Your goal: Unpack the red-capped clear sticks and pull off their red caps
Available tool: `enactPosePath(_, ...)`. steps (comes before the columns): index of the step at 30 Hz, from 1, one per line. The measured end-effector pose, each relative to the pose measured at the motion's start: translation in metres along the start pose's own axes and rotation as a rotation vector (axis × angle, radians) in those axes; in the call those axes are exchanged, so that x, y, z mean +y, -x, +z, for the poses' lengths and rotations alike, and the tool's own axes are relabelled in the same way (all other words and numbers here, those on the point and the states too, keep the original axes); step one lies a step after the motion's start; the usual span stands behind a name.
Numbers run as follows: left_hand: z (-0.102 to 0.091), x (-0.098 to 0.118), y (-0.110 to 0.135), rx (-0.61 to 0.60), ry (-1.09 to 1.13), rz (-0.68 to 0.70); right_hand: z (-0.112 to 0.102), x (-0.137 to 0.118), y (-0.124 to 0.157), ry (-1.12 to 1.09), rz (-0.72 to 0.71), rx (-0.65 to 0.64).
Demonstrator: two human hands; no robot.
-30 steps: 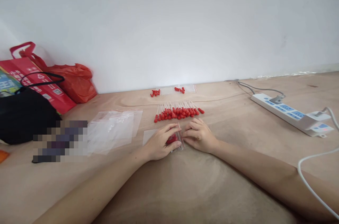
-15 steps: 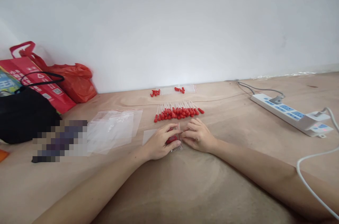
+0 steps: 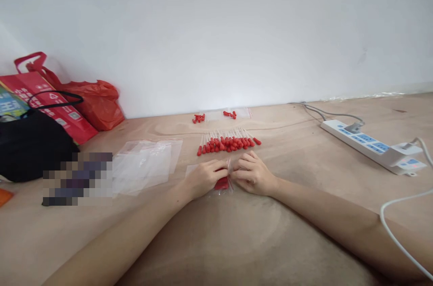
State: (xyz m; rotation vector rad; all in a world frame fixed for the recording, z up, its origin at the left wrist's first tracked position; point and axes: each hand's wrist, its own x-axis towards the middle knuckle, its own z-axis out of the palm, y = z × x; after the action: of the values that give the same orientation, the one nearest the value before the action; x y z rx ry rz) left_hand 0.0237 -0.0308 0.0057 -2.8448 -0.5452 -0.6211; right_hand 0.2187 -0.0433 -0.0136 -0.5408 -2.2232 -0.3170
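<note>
A small clear zip bag [image 3: 221, 184] with red contents lies on the table in front of me. My left hand [image 3: 206, 178] is closed over its left and upper part, fingers bent onto the plastic. At its right edge, by the red-lined seal, my right hand [image 3: 252, 173] pinches the bag with curled fingers. Just beyond both hands lies a row of droppers [image 3: 228, 142] with red bulbs toward me and thin pale stems pointing away. Part of the bag and what is in it are hidden by my fingers.
Flat clear zip bags [image 3: 145, 164] overlap on the left. More red-bulbed pieces [image 3: 199, 118] lie on clear bags near the wall. A white power strip [image 3: 368, 144] with a trailing cable [image 3: 389, 223] is on the right. Red bags [image 3: 101, 101] and a black bag [image 3: 34, 146] stand far left.
My left thumb has drawn back and the left fingers now press higher on the bag, showing more red in its lower part. The right hand has barely moved.
</note>
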Motion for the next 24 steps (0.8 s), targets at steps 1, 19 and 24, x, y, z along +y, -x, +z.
enactPosePath(1, 0.0, 0.0, 0.0, 0.004, -0.001, -0.004, 0.0, 0.0, 0.0, -0.005, -0.01, -0.003)
enactPosePath(19, -0.012, -0.006, 0.003, -0.067, -0.017, 0.081, 0.0, 0.007, -0.003, 0.094, -0.159, -0.161)
enactPosePath(24, -0.015, -0.01, 0.011, 0.01, 0.133, -0.094, -0.007, 0.01, 0.004, -0.033, -0.015, -0.273)
